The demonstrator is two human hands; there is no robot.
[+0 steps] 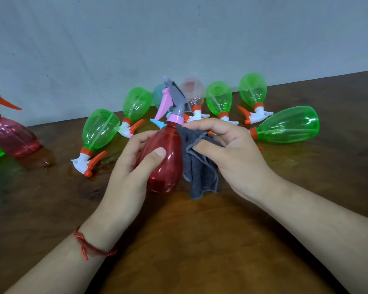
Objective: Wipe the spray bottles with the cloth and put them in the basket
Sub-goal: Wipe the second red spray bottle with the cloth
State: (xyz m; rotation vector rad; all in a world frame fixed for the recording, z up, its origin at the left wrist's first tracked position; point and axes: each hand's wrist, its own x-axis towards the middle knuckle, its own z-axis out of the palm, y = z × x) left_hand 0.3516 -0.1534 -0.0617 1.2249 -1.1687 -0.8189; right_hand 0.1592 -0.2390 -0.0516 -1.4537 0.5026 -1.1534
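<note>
Red spray bottle (168, 168) held nearly upright at mid-counter (191, 240), grey cloth (200, 175) against its right side.
Left grip (132, 166) curled round the bottle's body, thumb across the front. Right grip (227, 149) pinches the cloth at the bottle's shoulder. Green spray bottles (289, 125) lie on their sides behind, near the wall (179, 39).
</note>
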